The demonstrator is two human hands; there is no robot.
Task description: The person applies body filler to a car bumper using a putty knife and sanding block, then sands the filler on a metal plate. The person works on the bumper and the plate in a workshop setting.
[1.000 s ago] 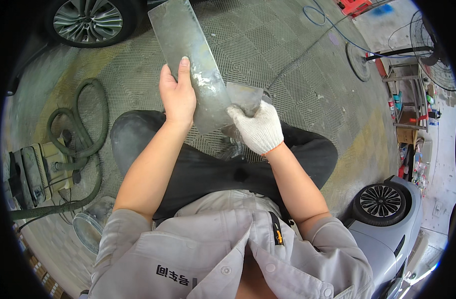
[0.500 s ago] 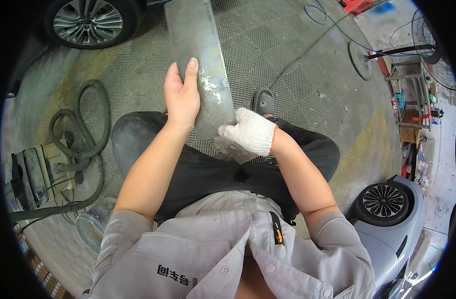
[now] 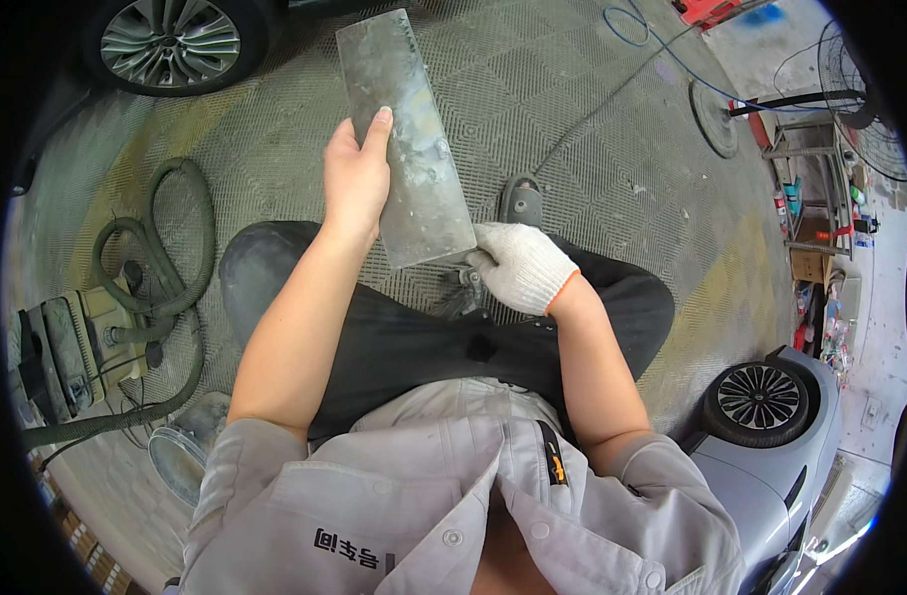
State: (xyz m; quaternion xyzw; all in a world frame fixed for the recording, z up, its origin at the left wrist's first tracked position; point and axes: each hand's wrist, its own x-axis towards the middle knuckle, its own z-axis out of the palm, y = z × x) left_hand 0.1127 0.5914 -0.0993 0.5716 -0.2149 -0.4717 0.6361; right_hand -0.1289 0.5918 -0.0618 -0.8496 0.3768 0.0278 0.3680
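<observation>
My bare left hand (image 3: pixel 359 174) is closed round the left long edge of a long grey metal plate (image 3: pixel 404 139), thumb on its face; the plate is smudged with pale paste. My right hand (image 3: pixel 518 263), in a white knit glove with an orange cuff, is curled at the plate's lower right corner, partly under it; what its fingers hold is hidden. Below the plate, between my legs, lie small dark objects (image 3: pixel 463 293) that I cannot make out.
Car wheels (image 3: pixel 171 45) (image 3: pixel 756 402) stand at upper left and lower right. A green hose (image 3: pixel 205 238) coils beside a machine (image 3: pixel 66 347) on the left. A sandal (image 3: pixel 523 203) is ahead. A fan (image 3: pixel 850 99), cluttered rack (image 3: pixel 810 188) and blue hose (image 3: pixel 662 50) are on the right.
The plate has shifted right and its top end is lower. My gloved hand moved down, then out to the right; the smaller metal blade seen in it earlier is now out of sight.
</observation>
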